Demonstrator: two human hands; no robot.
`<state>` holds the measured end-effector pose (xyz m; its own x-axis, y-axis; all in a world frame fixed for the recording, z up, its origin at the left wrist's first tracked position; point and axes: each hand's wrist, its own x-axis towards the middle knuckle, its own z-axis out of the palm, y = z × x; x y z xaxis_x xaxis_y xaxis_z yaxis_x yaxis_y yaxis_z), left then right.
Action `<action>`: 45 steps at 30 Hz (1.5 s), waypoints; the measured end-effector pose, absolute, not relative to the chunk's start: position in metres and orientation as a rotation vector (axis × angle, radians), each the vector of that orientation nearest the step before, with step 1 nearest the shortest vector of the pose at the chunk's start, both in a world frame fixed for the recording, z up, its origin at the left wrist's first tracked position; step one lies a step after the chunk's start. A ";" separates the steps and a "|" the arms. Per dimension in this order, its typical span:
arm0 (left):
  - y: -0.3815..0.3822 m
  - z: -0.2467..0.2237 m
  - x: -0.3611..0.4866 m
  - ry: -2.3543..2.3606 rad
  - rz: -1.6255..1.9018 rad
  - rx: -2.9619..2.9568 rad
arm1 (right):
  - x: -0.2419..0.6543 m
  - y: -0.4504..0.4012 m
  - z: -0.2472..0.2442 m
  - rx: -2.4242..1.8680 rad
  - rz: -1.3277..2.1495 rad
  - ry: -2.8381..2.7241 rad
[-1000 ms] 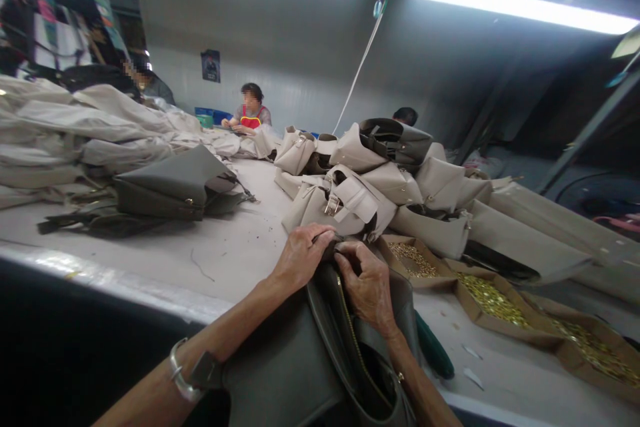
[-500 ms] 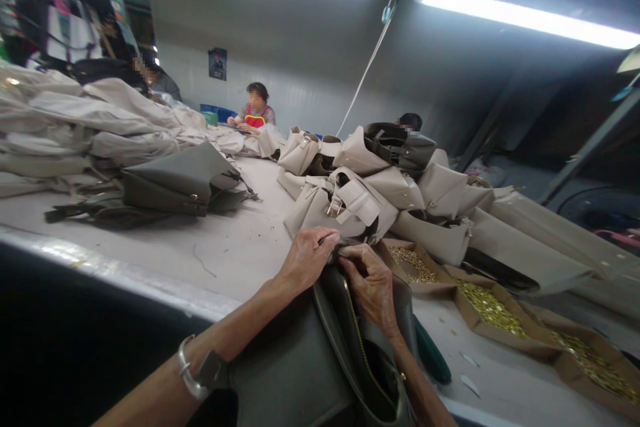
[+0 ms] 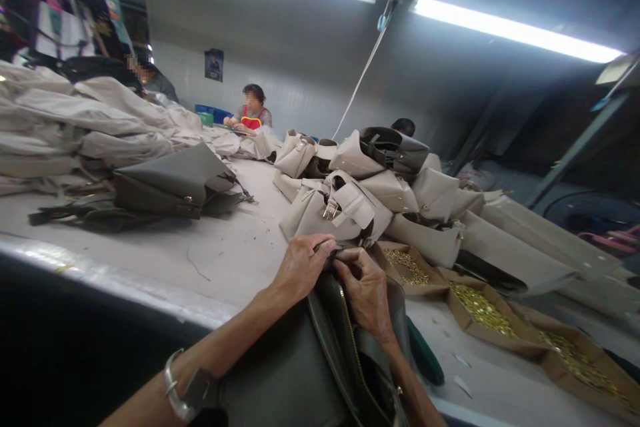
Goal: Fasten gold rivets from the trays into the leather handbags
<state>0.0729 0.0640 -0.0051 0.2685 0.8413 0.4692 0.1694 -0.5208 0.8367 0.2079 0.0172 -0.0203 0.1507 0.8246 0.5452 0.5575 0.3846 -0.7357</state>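
A dark grey-green handbag [image 3: 280, 367] stands close in front of me, its top parted along a gold-toothed zipper [image 3: 356, 347]. At the far end of the opening, my left hand [image 3: 305, 263] pinches the bag's edge between thumb and fingers. My right hand [image 3: 367, 290] grips the same end from the other side, fingers curled and close to the left ones. Whatever small part lies between the fingertips is hidden. Just right of the bag lies a dark green object [image 3: 425, 353], partly covered by it.
Beige handbags [image 3: 327, 210] are heaped beyond my hands. Cardboard trays of small gold metal parts [image 3: 483, 307] line the right side. Another dark bag [image 3: 160, 180] lies at left before piled beige pieces [image 3: 100, 107]. A person in a red apron [image 3: 253, 110] sits across the table [image 3: 240, 240].
The whole view has shifted slightly, so the table and bags sit a little further left. Both hands keep their hold at the end of the bag's opening.
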 end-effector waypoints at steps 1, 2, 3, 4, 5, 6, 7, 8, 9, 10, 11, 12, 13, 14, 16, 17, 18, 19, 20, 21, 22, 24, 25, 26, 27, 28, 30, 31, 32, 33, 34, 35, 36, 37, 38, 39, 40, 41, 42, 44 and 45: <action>0.064 -0.006 0.073 0.910 1.279 1.871 | 0.208 0.017 -0.020 -1.288 0.305 -1.522; 0.064 -0.006 0.073 0.909 1.278 1.870 | 0.207 0.017 -0.021 -1.288 0.304 -1.515; 0.064 -0.006 0.073 0.909 1.277 1.869 | 0.207 0.017 -0.021 -1.290 0.300 -1.504; 0.064 -0.006 0.073 0.909 1.274 1.869 | 0.207 0.017 -0.021 -1.293 0.295 -1.487; 0.064 -0.006 0.074 0.908 1.271 1.869 | 0.207 0.017 -0.020 -1.298 0.289 -1.471; 0.064 -0.006 0.074 0.907 1.267 1.868 | 0.206 0.017 -0.020 -1.304 0.285 -1.455; 0.063 -0.006 0.074 0.907 1.262 1.867 | 0.206 0.017 -0.020 -1.313 0.279 -1.442; 0.063 -0.006 0.075 0.909 1.256 1.868 | 0.206 0.017 -0.020 -1.326 0.273 -1.430; 0.063 -0.006 0.075 0.913 1.250 1.871 | 0.206 0.016 -0.020 -1.340 0.266 -1.420; 0.063 -0.006 0.075 0.923 1.245 1.874 | 0.206 0.016 -0.019 -1.356 0.260 -1.409; 0.063 -0.007 0.075 0.934 1.239 1.880 | 0.205 0.016 -0.018 -1.369 0.255 -1.399; 0.064 -0.007 0.075 0.945 1.234 1.889 | 0.205 0.017 -0.018 -1.381 0.253 -1.386; 0.064 -0.008 0.076 0.954 1.231 1.901 | 0.205 0.017 -0.017 -1.391 0.256 -1.376; 0.064 -0.008 0.076 0.962 1.229 1.912 | 0.204 0.017 -0.017 -1.400 0.261 -1.366; 0.064 -0.009 0.076 0.984 1.229 1.941 | 0.204 0.019 -0.016 -1.422 0.285 -1.346; 0.064 -0.009 0.077 1.000 1.226 1.957 | 0.204 0.020 -0.017 -1.434 0.301 -1.335; 0.063 -0.009 0.077 1.021 1.223 1.971 | 0.205 0.022 -0.017 -1.444 0.320 -1.327; 0.063 -0.009 0.077 1.044 1.219 1.985 | 0.205 0.024 -0.018 -1.451 0.340 -1.321; 0.062 -0.009 0.077 1.064 1.218 1.997 | 0.206 0.026 -0.019 -1.458 0.362 -1.318; 0.061 -0.009 0.077 1.075 1.218 2.007 | 0.207 0.028 -0.019 -1.463 0.384 -1.321; 0.061 -0.010 0.077 1.077 1.219 2.017 | 0.208 0.030 -0.019 -1.468 0.404 -1.329; 0.060 -0.011 0.075 1.047 1.201 2.041 | 0.209 0.031 -0.017 -1.477 0.435 -1.363; 0.061 -0.012 0.074 1.031 1.179 2.044 | 0.209 0.030 -0.016 -1.472 0.450 -1.377; 0.061 -0.012 0.073 1.020 1.156 2.036 | 0.209 0.028 -0.014 -1.469 0.455 -1.392; 0.062 -0.012 0.071 1.018 1.137 2.022 | 0.208 0.025 -0.011 -1.471 0.435 -1.415; 0.063 -0.012 0.070 1.019 1.122 2.006 | 0.208 0.021 -0.009 -1.487 0.386 -1.446; 0.064 -0.010 0.068 1.028 1.107 1.997 | 0.206 0.011 -0.006 -1.569 0.221 -1.537; 0.065 -0.008 0.067 1.031 1.102 2.008 | 0.206 0.007 -0.006 -1.627 0.132 -1.589; 0.065 -0.007 0.067 1.038 1.098 2.022 | 0.206 0.002 -0.006 -1.682 0.068 -1.638; 0.065 -0.006 0.068 1.049 1.095 2.036 | 0.207 -0.001 -0.006 -1.725 0.042 -1.675; 0.065 -0.006 0.068 1.065 1.097 2.045 | 0.207 -0.004 -0.007 -1.753 0.041 -1.707; 0.066 -0.005 0.069 1.083 1.104 2.050 | 0.208 -0.006 -0.008 -1.762 0.051 -1.735; 0.066 -0.005 0.069 1.099 1.108 2.052 | 0.208 -0.007 -0.010 -1.755 0.065 -1.761; 0.067 -0.005 0.070 1.114 1.112 2.054 | 0.208 -0.007 -0.011 -1.742 0.080 -1.785; 0.067 -0.006 0.071 1.128 1.114 2.054 | 0.208 -0.007 -0.012 -1.733 0.099 -1.803; 0.068 -0.006 0.071 1.138 1.115 2.053 | 0.207 -0.006 -0.013 -1.728 0.123 -1.817; 0.069 -0.006 0.071 1.146 1.117 2.052 | 0.206 -0.004 -0.014 -1.729 0.152 -1.826; 0.070 -0.006 0.072 1.153 1.118 2.051 | 0.205 -0.002 -0.015 -1.734 0.185 -1.831; 0.071 -0.005 0.071 1.158 1.120 2.049 | 0.204 0.000 -0.016 -1.735 0.216 -1.834; 0.072 -0.005 0.071 1.166 1.120 2.045 | 0.202 0.004 -0.018 -1.719 0.265 -1.846; 0.073 -0.004 0.070 1.168 1.117 2.045 | 0.200 0.006 -0.019 -1.706 0.283 -1.851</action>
<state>0.0702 0.0727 -0.0042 0.2848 0.8723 0.3974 0.4353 -0.4871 0.7572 0.2002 0.0057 -0.0192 0.0054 0.9598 0.2808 0.8317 0.1516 -0.5341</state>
